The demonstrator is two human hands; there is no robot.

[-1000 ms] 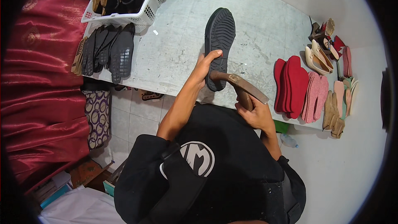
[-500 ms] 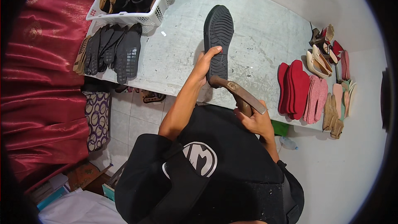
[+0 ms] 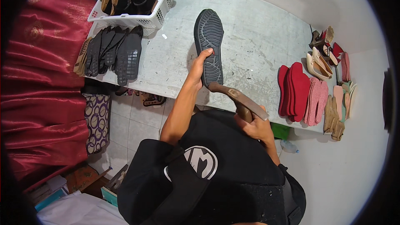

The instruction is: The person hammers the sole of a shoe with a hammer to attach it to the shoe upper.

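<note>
A dark grey rubber shoe sole (image 3: 209,41) lies tread-up on the grey worktable (image 3: 258,46). My left hand (image 3: 199,67) grips its near end, thumb on the tread. My right hand (image 3: 255,126) is closed around the handle of a brown wooden tool (image 3: 233,96), whose head rests at the heel of the sole. My dark shirt with a round white logo (image 3: 200,162) fills the lower middle.
A white plastic basket (image 3: 141,12) of shoe parts stands at the table's far left. Several dark soles (image 3: 114,54) lie fanned below it. Red insoles (image 3: 293,91), pink insoles (image 3: 316,100), tan pieces (image 3: 333,118) and heeled shoes (image 3: 321,56) lie at the right. Red cloth (image 3: 41,79) hangs at the left.
The view has shifted slightly, so the table sits lower in frame. Both hands keep their grip on sole and tool; the tool head stays at the sole's heel.
</note>
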